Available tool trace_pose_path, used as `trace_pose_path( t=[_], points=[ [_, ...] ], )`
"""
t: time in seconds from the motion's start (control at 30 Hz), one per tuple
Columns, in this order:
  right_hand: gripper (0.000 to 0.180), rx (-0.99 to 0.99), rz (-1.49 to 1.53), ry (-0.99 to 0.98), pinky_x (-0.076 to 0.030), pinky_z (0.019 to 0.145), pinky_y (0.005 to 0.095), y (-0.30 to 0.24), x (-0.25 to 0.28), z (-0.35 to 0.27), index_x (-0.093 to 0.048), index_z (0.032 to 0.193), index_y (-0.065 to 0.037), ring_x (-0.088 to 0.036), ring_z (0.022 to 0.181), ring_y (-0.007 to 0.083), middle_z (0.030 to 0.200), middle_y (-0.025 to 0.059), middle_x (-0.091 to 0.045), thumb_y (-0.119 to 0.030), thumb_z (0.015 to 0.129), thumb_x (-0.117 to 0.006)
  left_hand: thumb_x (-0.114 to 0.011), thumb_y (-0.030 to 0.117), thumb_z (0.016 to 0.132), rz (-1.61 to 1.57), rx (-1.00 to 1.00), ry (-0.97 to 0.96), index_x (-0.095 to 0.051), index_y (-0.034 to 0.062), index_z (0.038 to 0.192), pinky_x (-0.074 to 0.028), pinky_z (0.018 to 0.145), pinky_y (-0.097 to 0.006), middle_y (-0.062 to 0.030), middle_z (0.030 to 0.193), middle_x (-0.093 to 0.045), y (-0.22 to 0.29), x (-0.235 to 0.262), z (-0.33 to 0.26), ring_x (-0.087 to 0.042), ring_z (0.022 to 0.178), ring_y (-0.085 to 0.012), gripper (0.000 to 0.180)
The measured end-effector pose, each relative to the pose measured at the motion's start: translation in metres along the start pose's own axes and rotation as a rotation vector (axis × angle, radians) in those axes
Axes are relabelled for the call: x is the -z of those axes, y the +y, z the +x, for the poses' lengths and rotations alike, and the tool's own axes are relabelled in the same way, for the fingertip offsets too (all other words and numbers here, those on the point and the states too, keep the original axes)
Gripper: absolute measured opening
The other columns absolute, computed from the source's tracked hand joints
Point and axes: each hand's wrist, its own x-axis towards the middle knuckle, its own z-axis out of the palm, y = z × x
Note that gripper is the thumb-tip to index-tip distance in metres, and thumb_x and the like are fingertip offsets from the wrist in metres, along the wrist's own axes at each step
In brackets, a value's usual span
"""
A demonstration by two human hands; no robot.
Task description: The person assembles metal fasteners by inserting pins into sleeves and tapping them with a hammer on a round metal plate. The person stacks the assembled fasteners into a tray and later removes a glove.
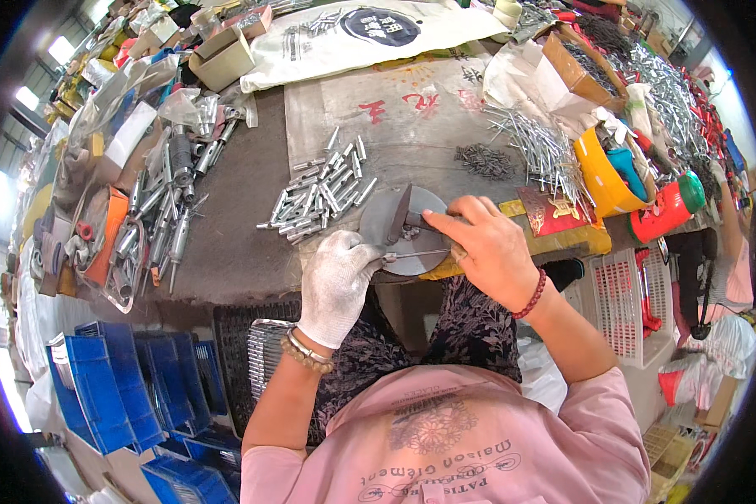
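A round grey metal disc (376, 220) lies at the table's front edge, with a dark wedge-shaped metal piece (401, 214) standing on it. A thin metal rod (424, 254) crosses the disc's near side. In a white glove, my left hand (338, 281) is closed, its thumb and fingers pinching the rod's left end. My bare right hand (493, 256) reaches in from the right. Its index finger is stretched out to the dark piece, and its thumb is by the rod's right end. Left of the disc lies a pile of silver metal tubes (321, 195).
Long thin rods (539, 149) and small dark pins (484, 160) lie behind my right hand. A yellow container (601, 181) and a red jar (665, 212) stand at the right. Tools (176, 168) crowd the left. Blue bins (101, 386) sit below; a white basket (626, 302) hangs low right.
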Motion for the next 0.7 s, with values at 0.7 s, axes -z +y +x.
trace_pose_path(
  t=[0.7],
  points=[
    [0.065, 0.122, 0.059, 0.151, -0.057, 0.066, 0.0382, -0.034, 0.012, -0.033, -0.071, 0.144, -0.020, -0.067, 0.072, 0.0278, 0.092, 0.0073, -0.060, 0.002, 0.083, -0.072, -0.082, 0.006, 0.080, -0.036, -0.071, -0.026, -0.078, 0.0061, 0.095, -0.054, 0.084, -0.046, -0.0114, 0.090, -0.067, -0.007, 0.002, 0.001, -0.066, 0.093, -0.0347, 0.016]
  ],
)
